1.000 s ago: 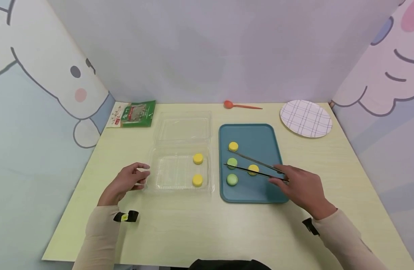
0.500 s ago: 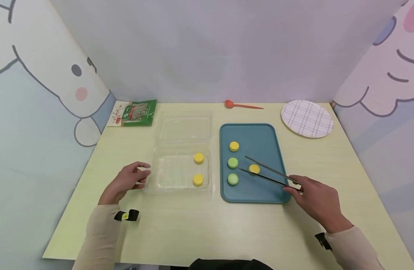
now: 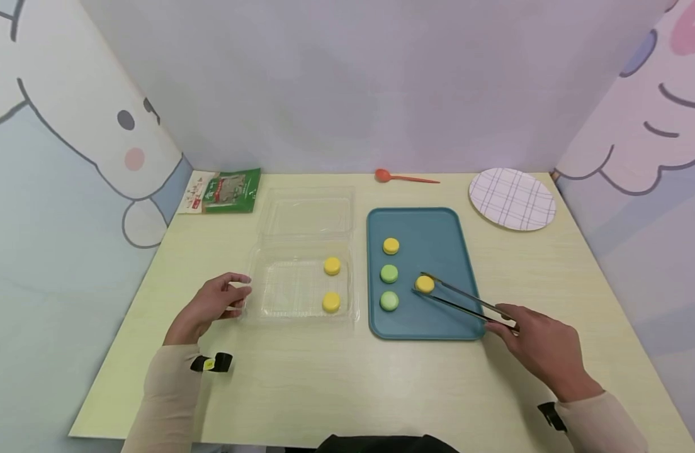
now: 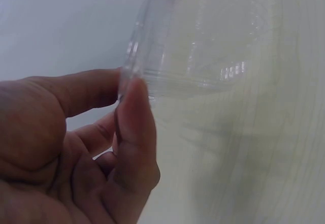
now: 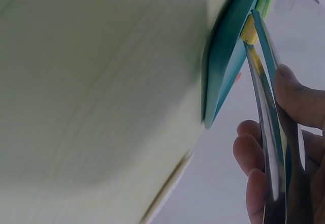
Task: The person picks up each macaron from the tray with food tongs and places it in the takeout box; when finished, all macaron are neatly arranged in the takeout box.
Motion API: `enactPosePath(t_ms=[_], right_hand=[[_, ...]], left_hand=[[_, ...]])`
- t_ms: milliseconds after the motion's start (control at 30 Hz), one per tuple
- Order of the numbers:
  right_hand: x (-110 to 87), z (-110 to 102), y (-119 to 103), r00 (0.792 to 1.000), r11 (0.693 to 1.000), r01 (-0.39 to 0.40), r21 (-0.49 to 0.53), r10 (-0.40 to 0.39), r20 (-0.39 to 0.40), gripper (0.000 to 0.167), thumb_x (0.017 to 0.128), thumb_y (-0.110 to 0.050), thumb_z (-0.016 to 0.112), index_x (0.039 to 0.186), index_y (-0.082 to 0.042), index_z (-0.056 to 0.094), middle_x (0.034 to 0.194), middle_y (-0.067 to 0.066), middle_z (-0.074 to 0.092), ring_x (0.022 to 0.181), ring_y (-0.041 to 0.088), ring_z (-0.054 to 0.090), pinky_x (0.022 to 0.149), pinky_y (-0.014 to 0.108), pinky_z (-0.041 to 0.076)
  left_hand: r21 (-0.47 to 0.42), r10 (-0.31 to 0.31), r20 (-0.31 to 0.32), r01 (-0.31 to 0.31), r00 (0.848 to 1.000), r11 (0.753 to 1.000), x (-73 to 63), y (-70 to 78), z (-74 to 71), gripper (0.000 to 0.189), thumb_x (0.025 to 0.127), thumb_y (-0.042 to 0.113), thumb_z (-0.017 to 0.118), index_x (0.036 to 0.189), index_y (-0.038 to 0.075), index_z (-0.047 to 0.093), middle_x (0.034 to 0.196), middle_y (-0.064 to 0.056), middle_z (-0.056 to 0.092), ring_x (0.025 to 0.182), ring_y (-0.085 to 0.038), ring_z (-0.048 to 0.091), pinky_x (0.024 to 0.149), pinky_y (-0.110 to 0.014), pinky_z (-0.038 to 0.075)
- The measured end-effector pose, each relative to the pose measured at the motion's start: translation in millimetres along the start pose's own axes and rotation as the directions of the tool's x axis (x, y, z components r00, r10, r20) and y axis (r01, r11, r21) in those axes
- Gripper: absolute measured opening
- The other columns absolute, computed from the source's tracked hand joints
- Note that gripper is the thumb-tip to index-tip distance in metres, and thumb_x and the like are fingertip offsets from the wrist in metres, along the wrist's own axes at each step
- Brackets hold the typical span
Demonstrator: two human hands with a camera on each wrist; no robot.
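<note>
My right hand (image 3: 542, 345) grips a pair of metal tongs (image 3: 461, 306). The tong tips stand on either side of a yellow macaron (image 3: 424, 284) on the blue tray (image 3: 427, 220). In the right wrist view, thumb and fingers squeeze the tongs (image 5: 271, 127) from opposite sides. Along the tray's left side lie another yellow macaron (image 3: 390, 246) and two green macarons (image 3: 389, 274). With my left hand (image 3: 214, 304) I pinch the left edge of a clear plastic box (image 3: 291, 289), its rim between thumb and finger in the left wrist view. Two yellow macarons (image 3: 332, 302) sit along its right side.
The box's clear lid (image 3: 308, 212) lies folded back behind it. A green and white food packet (image 3: 231, 190) is at the back left. An orange spoon (image 3: 383, 175) lies by the back wall, and a checked plate (image 3: 513, 199) is at the back right.
My right hand has drawn back to the right and towards me. The tong tips moved from over the left-hand macarons to around the right-hand yellow one. The left hand stays put.
</note>
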State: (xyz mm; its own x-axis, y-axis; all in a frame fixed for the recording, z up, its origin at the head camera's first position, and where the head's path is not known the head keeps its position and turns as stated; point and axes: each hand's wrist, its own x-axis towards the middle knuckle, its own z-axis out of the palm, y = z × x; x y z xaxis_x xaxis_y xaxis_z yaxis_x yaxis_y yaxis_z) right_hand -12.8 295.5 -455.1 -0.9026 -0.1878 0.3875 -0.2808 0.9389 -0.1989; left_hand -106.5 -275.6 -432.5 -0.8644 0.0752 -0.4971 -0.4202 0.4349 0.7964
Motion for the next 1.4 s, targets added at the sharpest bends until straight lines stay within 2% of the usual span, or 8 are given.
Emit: enactPosePath(t_ms=[200,300,400,533,667,900,1167,1400], right_hand=[[-1.9,0,1,1.000,1.000,0.010,0.001,-0.010,-0.004,0.039,0.072,-0.038,0.087,0.102,-0.016,0.076,0.063,-0.003,0.065,0.049,0.013,0.057,0.037,0.029,0.028],[-1.9,0,1,1.000,1.000,0.023,0.002,-0.023,-0.015,0.042,0.080,-0.052,0.079,0.101,-0.016,0.076,0.062,-0.004,0.065,0.047,0.012,0.055,0.037,0.028,0.027],[-0.8,1,1,0.998,0.999,0.042,0.000,-0.042,-0.037,0.061,0.089,-0.072,0.055,0.100,-0.016,0.076,0.062,-0.003,0.066,0.046,0.012,0.054,0.037,0.028,0.026],[2.0,2,1,0.995,0.998,0.056,0.002,-0.055,-0.082,0.079,0.091,-0.079,0.031,0.098,-0.015,0.076,0.061,-0.001,0.065,0.045,0.014,0.054,0.036,0.028,0.025],[5.9,2,0,0.990,0.997,0.073,-0.008,-0.074,-0.122,0.078,0.094,-0.077,0.031,0.098,-0.013,0.076,0.062,0.003,0.066,0.046,0.017,0.057,0.036,0.028,0.025],[13.7,2,-3,0.982,0.993,0.114,-0.024,-0.117,-0.147,0.077,0.096,-0.075,0.033,0.098,-0.011,0.076,0.064,0.005,0.068,0.047,0.018,0.058,0.035,0.027,0.026],[30.9,3,-11,0.968,0.984,0.176,-0.015,-0.175,-0.180,0.075,0.096,-0.073,0.036,0.099,-0.010,0.077,0.066,0.006,0.069,0.048,0.017,0.060,0.035,0.027,0.029],[44.7,5,-22,0.971,0.983,0.184,0.030,-0.177,-0.161,0.075,0.095,-0.074,0.036,0.100,-0.011,0.078,0.069,0.003,0.070,0.053,0.015,0.062,0.037,0.027,0.032]], left_hand=[[0.003,0.004,-0.003,-0.004,1.000,1.000,-0.6,-0.4,-0.4,0.042,0.105,0.022,0.057,0.137,-0.003,0.046,0.088,-0.008,0.056,0.076,-0.016,0.056,0.068,-0.029,0.055],[0.004,0.003,-0.002,-0.003,1.000,1.000,0.3,-1.4,-0.4,0.043,0.105,0.022,0.057,0.137,-0.003,0.046,0.088,-0.008,0.056,0.077,-0.017,0.056,0.068,-0.029,0.055],[0.006,-0.001,-0.004,0.001,1.000,1.000,0.4,-1.9,-0.4,0.042,0.105,0.021,0.057,0.138,-0.003,0.047,0.088,-0.008,0.056,0.077,-0.016,0.056,0.068,-0.029,0.055],[0.006,-0.003,-0.004,0.003,1.000,1.000,0.4,-1.7,-0.4,0.042,0.105,0.021,0.057,0.138,-0.003,0.047,0.089,-0.008,0.056,0.077,-0.017,0.056,0.068,-0.029,0.055],[0.002,0.002,-0.004,-0.002,1.000,1.000,0.7,-1.7,-0.7,0.043,0.105,0.022,0.058,0.137,-0.003,0.046,0.088,-0.008,0.055,0.076,-0.017,0.056,0.068,-0.029,0.054],[-0.002,0.012,-0.003,-0.012,1.000,1.000,0.0,-3.2,-1.1,0.042,0.105,0.021,0.057,0.138,-0.003,0.047,0.088,-0.008,0.057,0.076,-0.015,0.057,0.069,-0.030,0.055],[-0.011,0.019,-0.002,-0.019,1.000,1.000,-0.4,-4.3,-2.0,0.043,0.105,0.021,0.057,0.138,-0.004,0.046,0.085,-0.007,0.055,0.073,-0.015,0.056,0.068,-0.029,0.055],[-0.010,0.016,0.001,-0.016,1.000,1.000,0.0,-2.3,-0.5,0.043,0.105,0.020,0.057,0.138,-0.004,0.046,0.086,-0.007,0.055,0.074,-0.016,0.056,0.068,-0.029,0.055]])
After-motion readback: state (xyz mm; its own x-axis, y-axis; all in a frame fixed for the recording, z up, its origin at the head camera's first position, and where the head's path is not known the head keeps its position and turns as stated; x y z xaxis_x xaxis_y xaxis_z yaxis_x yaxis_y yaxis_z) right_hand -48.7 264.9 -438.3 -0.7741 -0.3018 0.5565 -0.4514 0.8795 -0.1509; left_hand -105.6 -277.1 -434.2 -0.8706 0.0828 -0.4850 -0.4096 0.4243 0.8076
